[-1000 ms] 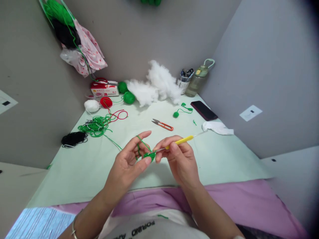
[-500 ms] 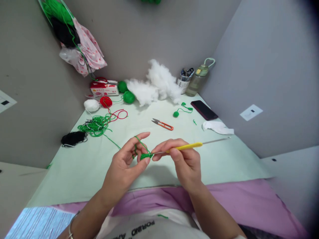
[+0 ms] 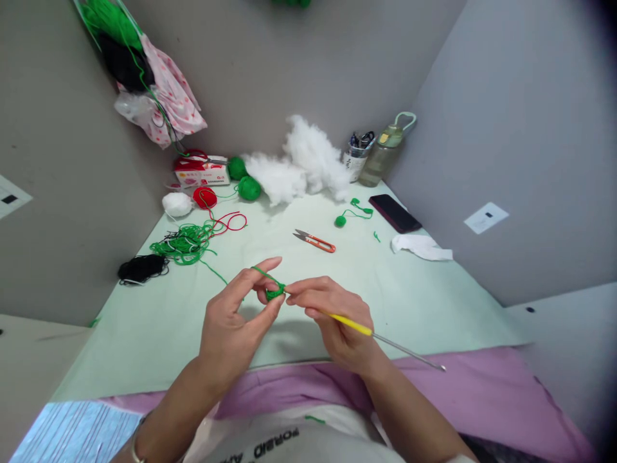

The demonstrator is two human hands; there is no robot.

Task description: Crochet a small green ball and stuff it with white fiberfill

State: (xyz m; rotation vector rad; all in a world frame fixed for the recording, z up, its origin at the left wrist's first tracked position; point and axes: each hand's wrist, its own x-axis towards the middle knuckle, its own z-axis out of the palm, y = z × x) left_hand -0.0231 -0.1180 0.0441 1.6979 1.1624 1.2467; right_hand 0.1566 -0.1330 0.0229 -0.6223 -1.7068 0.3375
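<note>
My left hand (image 3: 231,325) pinches a small green crochet piece (image 3: 274,293) between thumb and middle finger, with a strand of green yarn running over the raised index finger. My right hand (image 3: 332,315) grips a crochet hook with a yellow handle (image 3: 354,325). Its tip meets the green piece and its metal tail points down to the right. Both hands hover above the pale green table (image 3: 424,302) near its front edge.
Orange thread snips (image 3: 314,240) lie mid-table. At the left lie a tangle of green yarn (image 3: 183,244) and black yarn (image 3: 142,267). Yarn balls, white stuffing (image 3: 301,164), a bottle (image 3: 383,151), a phone (image 3: 394,213) and a white cloth (image 3: 420,247) sit farther back.
My right hand has turned the hook: its tail swung from pointing up-right to down-right. Both hands shifted slightly left, and the left index finger lowered a little.
</note>
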